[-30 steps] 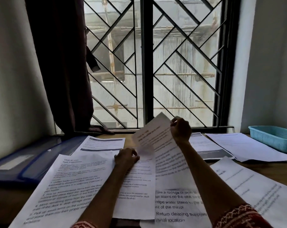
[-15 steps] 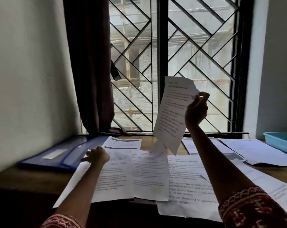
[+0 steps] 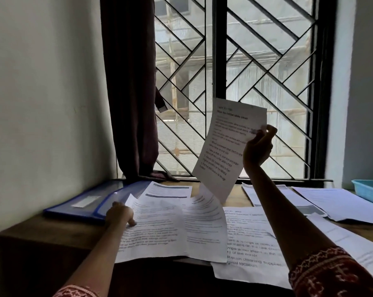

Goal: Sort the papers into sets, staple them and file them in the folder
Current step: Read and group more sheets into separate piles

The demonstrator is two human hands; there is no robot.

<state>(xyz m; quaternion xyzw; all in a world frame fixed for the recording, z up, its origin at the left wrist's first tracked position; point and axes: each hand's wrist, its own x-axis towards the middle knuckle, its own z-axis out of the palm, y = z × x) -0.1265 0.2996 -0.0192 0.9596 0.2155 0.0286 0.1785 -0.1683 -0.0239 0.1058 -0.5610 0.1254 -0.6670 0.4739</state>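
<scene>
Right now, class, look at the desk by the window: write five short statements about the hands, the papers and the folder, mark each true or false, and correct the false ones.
1. The right hand pinches a raised sheet in front of the window. True.
2. The left hand lies on the blue folder. False: it rests on the edge of a printed sheet beside the folder.
3. The raised sheet is blank. False: it carries printed text under a bold heading.
4. A light blue basket sits at the desk's far right. True.
5. The curtain covers the whole window. False: it hangs only at the left side.
</scene>
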